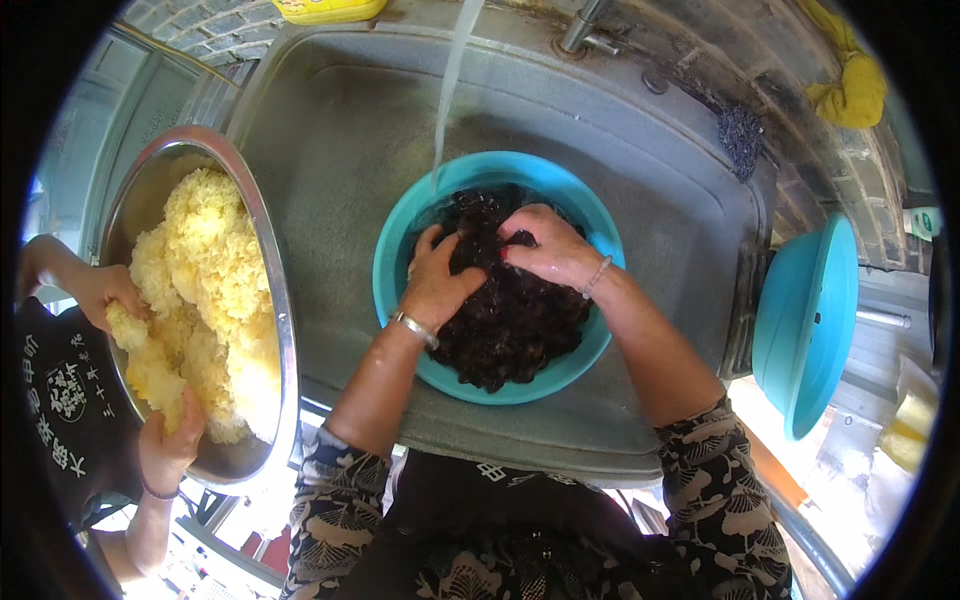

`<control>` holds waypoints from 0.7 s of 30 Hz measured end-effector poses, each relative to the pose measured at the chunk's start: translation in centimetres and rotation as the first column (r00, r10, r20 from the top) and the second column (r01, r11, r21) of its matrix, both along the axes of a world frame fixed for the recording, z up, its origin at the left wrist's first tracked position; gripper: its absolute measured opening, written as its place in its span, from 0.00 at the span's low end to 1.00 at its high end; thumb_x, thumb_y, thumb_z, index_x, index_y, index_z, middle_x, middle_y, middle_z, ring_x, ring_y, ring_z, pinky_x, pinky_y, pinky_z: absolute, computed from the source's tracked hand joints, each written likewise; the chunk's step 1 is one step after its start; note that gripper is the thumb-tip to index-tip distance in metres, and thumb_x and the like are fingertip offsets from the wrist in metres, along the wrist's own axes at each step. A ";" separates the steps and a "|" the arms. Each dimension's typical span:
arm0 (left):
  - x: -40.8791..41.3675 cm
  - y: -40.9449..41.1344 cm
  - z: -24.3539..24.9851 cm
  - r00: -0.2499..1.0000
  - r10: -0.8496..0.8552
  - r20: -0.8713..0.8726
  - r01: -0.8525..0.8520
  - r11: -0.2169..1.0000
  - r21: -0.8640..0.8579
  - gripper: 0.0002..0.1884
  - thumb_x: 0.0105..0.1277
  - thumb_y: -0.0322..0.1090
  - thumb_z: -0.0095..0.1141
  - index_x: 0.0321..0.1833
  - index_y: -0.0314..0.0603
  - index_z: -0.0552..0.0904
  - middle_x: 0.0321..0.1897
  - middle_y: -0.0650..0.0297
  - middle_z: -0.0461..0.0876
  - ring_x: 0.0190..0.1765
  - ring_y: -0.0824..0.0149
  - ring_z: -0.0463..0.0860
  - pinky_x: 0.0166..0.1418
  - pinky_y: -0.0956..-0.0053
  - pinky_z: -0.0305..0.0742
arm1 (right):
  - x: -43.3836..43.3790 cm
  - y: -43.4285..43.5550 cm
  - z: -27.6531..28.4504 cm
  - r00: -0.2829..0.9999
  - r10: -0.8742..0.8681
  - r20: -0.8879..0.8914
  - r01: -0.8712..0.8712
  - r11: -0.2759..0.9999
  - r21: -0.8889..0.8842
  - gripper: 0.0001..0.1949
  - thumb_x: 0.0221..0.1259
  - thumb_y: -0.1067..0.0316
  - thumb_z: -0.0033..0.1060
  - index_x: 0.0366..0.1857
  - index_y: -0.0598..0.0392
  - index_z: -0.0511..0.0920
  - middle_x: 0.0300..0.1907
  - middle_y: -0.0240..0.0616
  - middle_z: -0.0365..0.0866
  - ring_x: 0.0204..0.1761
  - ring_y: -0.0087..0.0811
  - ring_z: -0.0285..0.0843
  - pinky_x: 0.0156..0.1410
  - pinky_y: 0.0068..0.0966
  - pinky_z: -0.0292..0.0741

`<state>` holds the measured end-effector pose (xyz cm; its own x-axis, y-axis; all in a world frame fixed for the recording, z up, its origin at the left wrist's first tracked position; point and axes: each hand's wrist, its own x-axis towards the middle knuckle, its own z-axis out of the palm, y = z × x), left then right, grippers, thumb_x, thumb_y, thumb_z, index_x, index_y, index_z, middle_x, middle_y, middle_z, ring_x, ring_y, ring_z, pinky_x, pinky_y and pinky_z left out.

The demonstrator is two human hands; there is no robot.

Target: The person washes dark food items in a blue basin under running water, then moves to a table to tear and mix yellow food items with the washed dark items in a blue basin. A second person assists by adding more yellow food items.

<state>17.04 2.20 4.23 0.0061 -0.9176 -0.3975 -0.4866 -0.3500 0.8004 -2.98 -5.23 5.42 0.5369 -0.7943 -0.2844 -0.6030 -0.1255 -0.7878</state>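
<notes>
A turquoise plastic basin (501, 391) stands in the grey sink and holds a heap of dark, wet pieces that look like wood ear fungus (517, 330). My left hand (442, 281) rests on the left part of the heap, thumb and fingers apart, some fingertips hidden. On the upper right of the heap, my right hand (551, 247) has its thumb and fingers curled around some dark pieces. A small red spot shows by its thumb tip. A stream of water (450, 82) falls at the basin's back left rim.
On the left, a co-worker's hands (172, 439) hold pale yellow, frilly clumps (210, 247) over a large steel bowl (281, 330). A second turquoise basin (787, 322) is tilted at the sink's right edge. A dark scrubber (741, 142) and a faucet (581, 34) are at the back.
</notes>
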 end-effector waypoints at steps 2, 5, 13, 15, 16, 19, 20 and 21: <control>0.2 0.2 0.9 0.996 0.071 0.045 -0.072 0.997 0.016 0.44 0.53 0.44 0.68 0.74 0.41 0.64 0.73 0.40 0.55 0.75 0.45 0.58 0.77 0.58 0.54 | 0.4 -1.4 -0.6 0.988 -0.077 -0.132 0.084 0.995 0.051 0.23 0.60 0.47 0.59 0.56 0.46 0.79 0.63 0.59 0.67 0.68 0.56 0.63 0.72 0.43 0.63; -0.6 -2.2 0.0 0.948 0.288 -0.133 -0.268 0.952 0.148 0.45 0.58 0.51 0.64 0.76 0.42 0.59 0.73 0.38 0.55 0.76 0.42 0.56 0.78 0.59 0.51 | 3.0 -2.6 -3.4 0.877 -0.410 -0.252 0.458 0.872 0.174 0.32 0.63 0.36 0.50 0.68 0.41 0.70 0.70 0.66 0.57 0.71 0.64 0.56 0.74 0.46 0.59; -2.9 -4.7 -4.2 0.855 0.474 -0.212 -0.465 0.880 0.096 0.21 0.65 0.47 0.58 0.50 0.36 0.83 0.45 0.46 0.84 0.54 0.52 0.81 0.60 0.63 0.71 | 5.1 0.1 -6.1 0.958 -0.285 -0.007 0.282 0.943 0.174 0.21 0.66 0.49 0.53 0.55 0.52 0.78 0.62 0.59 0.72 0.69 0.59 0.61 0.68 0.42 0.66; -2.8 -3.8 -3.7 0.883 0.355 -0.307 -0.379 0.925 -0.018 0.15 0.65 0.42 0.58 0.48 0.39 0.84 0.44 0.50 0.84 0.51 0.55 0.81 0.57 0.65 0.73 | 3.1 0.7 -3.5 0.972 -0.226 0.067 0.210 0.959 0.192 0.22 0.63 0.52 0.58 0.55 0.54 0.77 0.62 0.56 0.72 0.70 0.56 0.61 0.69 0.41 0.65; -2.6 -3.1 -2.2 0.921 0.256 -0.295 -0.289 0.955 -0.073 0.14 0.66 0.40 0.58 0.47 0.39 0.84 0.47 0.52 0.83 0.51 0.56 0.80 0.58 0.66 0.72 | 1.9 1.1 -2.5 0.988 -0.145 0.052 0.140 0.986 0.093 0.21 0.61 0.53 0.60 0.54 0.54 0.77 0.62 0.55 0.71 0.69 0.56 0.61 0.69 0.43 0.64; -1.5 -1.7 -0.1 0.994 0.048 0.098 -0.015 0.951 -0.308 0.19 0.67 0.44 0.57 0.59 0.47 0.81 0.64 0.45 0.71 0.66 0.46 0.71 0.70 0.61 0.64 | 0.0 1.6 -0.7 0.996 -0.081 -0.038 0.076 0.991 -0.112 0.23 0.58 0.51 0.63 0.54 0.52 0.77 0.65 0.54 0.65 0.68 0.59 0.59 0.71 0.49 0.59; -1.6 -1.4 0.3 0.974 0.081 0.212 -0.018 0.958 -0.287 0.21 0.68 0.46 0.57 0.62 0.49 0.79 0.67 0.44 0.68 0.68 0.44 0.68 0.72 0.59 0.61 | 0.3 1.7 -0.7 0.982 -0.174 -0.076 0.164 0.979 -0.118 0.26 0.58 0.49 0.63 0.57 0.50 0.76 0.68 0.54 0.62 0.69 0.60 0.56 0.73 0.49 0.58; -1.6 -1.2 0.6 0.939 0.112 0.326 -0.021 0.963 -0.269 0.24 0.69 0.47 0.56 0.65 0.51 0.77 0.71 0.43 0.64 0.71 0.41 0.64 0.74 0.58 0.58 | 0.7 1.8 -0.6 0.958 -0.265 -0.110 0.251 0.959 -0.129 0.28 0.58 0.46 0.63 0.60 0.49 0.75 0.70 0.54 0.59 0.71 0.61 0.53 0.74 0.49 0.56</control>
<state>15.44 0.96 4.81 0.1622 -0.9804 -0.1117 -0.7249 -0.1952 0.6606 -2.23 -3.44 4.82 0.2756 -0.9316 -0.2370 -0.7190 -0.0361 -0.6940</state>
